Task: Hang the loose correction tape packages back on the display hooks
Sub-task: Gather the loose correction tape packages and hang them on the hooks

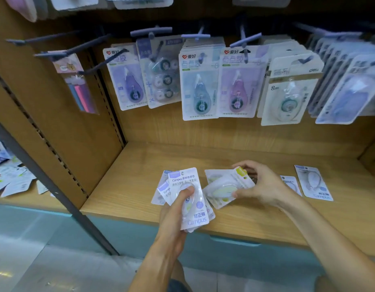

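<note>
Two hands (178,209) (260,186) — two loose packages (314,183) (290,184) on the shelf (129,186)

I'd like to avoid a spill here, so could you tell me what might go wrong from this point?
1. The left hand grips a fanned stack of Campus packages under one thumb; the lower ones could slide out onto the floor.
2. The right hand holds the yellow-tabbed package tilted; it might slip back onto the shelf.
3. Two loose packages lie near the right forearm and could get swept aside.
</note>
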A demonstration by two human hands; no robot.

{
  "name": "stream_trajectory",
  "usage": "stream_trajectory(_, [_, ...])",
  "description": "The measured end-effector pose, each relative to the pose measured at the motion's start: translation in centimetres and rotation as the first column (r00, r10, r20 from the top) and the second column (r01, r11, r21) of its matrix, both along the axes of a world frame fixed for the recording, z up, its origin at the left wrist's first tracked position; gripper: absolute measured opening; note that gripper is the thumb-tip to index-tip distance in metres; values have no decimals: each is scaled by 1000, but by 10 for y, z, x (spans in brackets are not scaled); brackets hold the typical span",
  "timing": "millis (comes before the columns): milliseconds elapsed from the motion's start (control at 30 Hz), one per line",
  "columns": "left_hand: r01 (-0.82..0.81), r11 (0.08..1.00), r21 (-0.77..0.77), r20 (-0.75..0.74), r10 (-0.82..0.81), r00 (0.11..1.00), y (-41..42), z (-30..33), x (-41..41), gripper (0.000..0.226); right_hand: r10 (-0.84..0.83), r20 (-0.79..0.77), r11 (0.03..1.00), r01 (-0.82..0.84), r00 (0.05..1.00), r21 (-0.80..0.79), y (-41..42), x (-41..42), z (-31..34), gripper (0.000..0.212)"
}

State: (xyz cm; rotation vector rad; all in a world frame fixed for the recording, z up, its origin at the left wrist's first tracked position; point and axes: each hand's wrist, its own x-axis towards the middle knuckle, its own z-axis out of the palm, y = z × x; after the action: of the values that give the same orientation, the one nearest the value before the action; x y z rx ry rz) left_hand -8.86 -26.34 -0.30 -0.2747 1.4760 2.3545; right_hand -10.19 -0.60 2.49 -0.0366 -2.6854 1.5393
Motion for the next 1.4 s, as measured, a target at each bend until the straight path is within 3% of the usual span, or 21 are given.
stream_trajectory(133, [-27, 994, -105, -117, 15, 993, 28, 3, -8, 19, -96, -40, 978, 86, 995, -191, 18, 5, 10, 57])
stream_trajectory(267, [-28, 974, -224, -254, -31, 967, 49, 1, -19, 46, -128, -57, 961, 110, 990, -252, 13, 10, -2, 44])
stream_trajectory(433, [121, 932, -343, -391, -259, 883, 46, -11, -32, 53, -162, -32, 917, 138, 986, -374, 6, 18, -31, 41])
stream_trajectory(700, [221, 884, -411, -409, -396, 822, 42, -12, -40, 89, -333, 17, 791, 289, 943, -539, -6, 21, -50, 40])
stream_trajectory(867, [280, 854, -437, -453, -479, 752, 51, -19, -33, 110, -258, -35, 852, 210, 965, -480, -8, 34, -53, 48])
stream_trajectory(933, [291, 854, -431, -446, -482, 754, 60, -21, -32, 106, -234, -25, 845, 190, 972, -500, -13, 35, -54, 53])
stream_trajectory(1100, [274, 881, -386, -380, -423, 823, 77, -1, -32, 67, -205, 28, 829, 189, 978, -527, -13, 39, -36, 59])
stream_trajectory(1200, [291, 913, -285, -243, -362, 900, 73, 35, -6, 40, -186, 100, 835, 211, 977, -508, -16, 58, 2, 43])
stream_trajectory(1267, [296, 944, -143, -59, -307, 950, 67, 71, 23, 41, -165, 163, 834, 225, 973, -504, -24, 83, 43, 36])
stream_trajectory(1400, [253, 967, -26, 233, -240, 942, 51, 174, 85, 70, -120, 287, 822, 257, 950, -508, -46, 143, 158, 32])
